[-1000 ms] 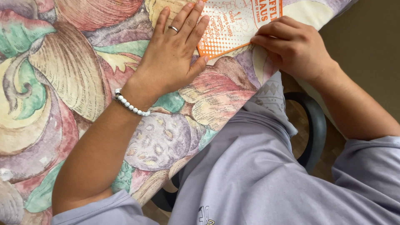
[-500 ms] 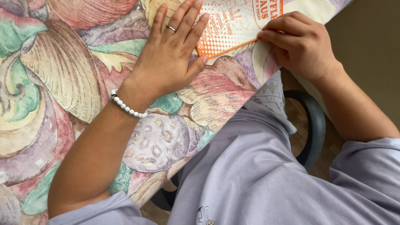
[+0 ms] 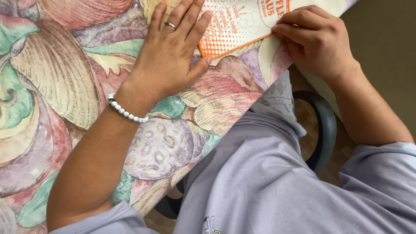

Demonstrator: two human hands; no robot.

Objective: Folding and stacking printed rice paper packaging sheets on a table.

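A white and orange printed paper sheet (image 3: pixel 236 26) lies on a table covered with a floral and shell patterned cloth (image 3: pixel 65 86). My left hand (image 3: pixel 171 56) lies flat, fingers spread, pressing on the paper's left part; it wears a ring and a white bead bracelet (image 3: pixel 125 112) at the wrist. My right hand (image 3: pixel 318 41) has its fingers curled, pinching the paper's lower right edge near the table's edge.
My lap in a lilac grey shirt (image 3: pixel 260 182) fills the lower right. Below the table edge a dark round chair rim (image 3: pixel 327 130) and a woven seat show. A plain olive floor or wall lies at far right.
Both hands stay on the paper, hardly shifted. My left forearm and the view have moved slightly.
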